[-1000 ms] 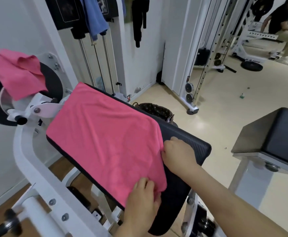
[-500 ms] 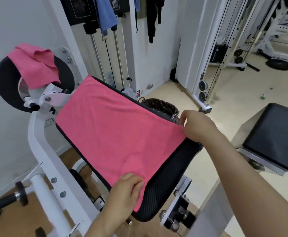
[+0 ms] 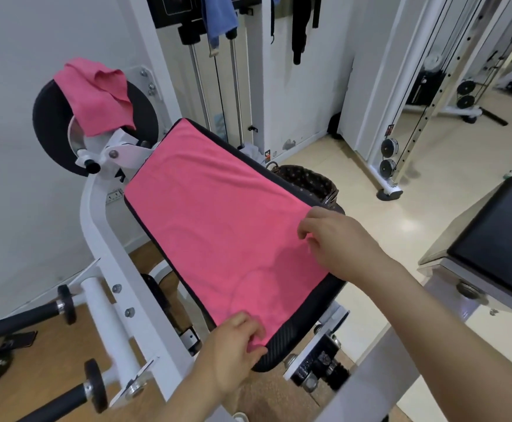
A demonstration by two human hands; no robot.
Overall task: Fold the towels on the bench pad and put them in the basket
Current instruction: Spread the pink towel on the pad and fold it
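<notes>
Head camera looks down on a pink towel [image 3: 224,233] spread flat over a tilted bench pad [image 3: 297,336]. The towel is a soft, fine-napped rectangle with a few shallow ripples. It covers nearly all of the pad, so only a thin dark border and a rounded corner at 5 o'clock are bare. That bare part is black vinyl with a woven, carbon-like grain.

The left hand [image 3: 233,345], at 6 o'clock of the towel, has its fingers curled over the near corner and grips it against the pad's edge. The right hand [image 3: 337,239], at 3 o'clock, is over the towel's right edge with its fingers bent down. Whether they pinch the cloth or only hover above it cannot be told.

Just beyond the pad at 2 o'clock is the basket [image 3: 309,182], round and dark brown with a pale dotted lining. Its near side is hidden behind the pad.

At 10 o'clock a second pink towel [image 3: 96,95] lies crumpled and draped over a round black roller pad [image 3: 51,117]. The roller pad is mounted on the white tubular steel frame [image 3: 102,239], which curves down along the left. At 12 o'clock a blue cloth [image 3: 218,16] hangs on the weight stack. A flat, rectangular black seat pad [image 3: 498,233] is at 3 o'clock, well apart from the bench pad.
</notes>
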